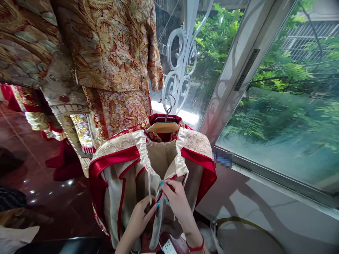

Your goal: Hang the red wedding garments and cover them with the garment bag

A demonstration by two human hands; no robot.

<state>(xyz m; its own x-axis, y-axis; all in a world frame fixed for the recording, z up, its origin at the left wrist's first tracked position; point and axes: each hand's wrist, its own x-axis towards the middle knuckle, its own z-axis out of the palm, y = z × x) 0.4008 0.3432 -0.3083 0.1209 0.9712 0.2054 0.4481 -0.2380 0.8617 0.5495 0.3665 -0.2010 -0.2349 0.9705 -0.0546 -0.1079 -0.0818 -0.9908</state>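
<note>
A cream jacket (197,140) with red satin trim and gold embroidery hangs on a wooden hanger (164,127), its pale inside facing me. Gathered white strips run down from the neck on both sides, and a thin white cord (149,187) dangles from the left one. My left hand (141,215) is closed on the jacket's red-piped edge, thumb and fingers pinched together. Just above and to the right, my right hand (176,197) pinches the same edge near its upper end. The fingertips of both hands nearly meet; whether a cord lies between them is hard to see.
Gold embroidered garments (113,49) hang at the left, close behind the jacket. A white scrolled metal stand (182,53) rises in front of the window (286,116). Below lie a white power strip (168,247) and a round hoop (238,219) by the wall.
</note>
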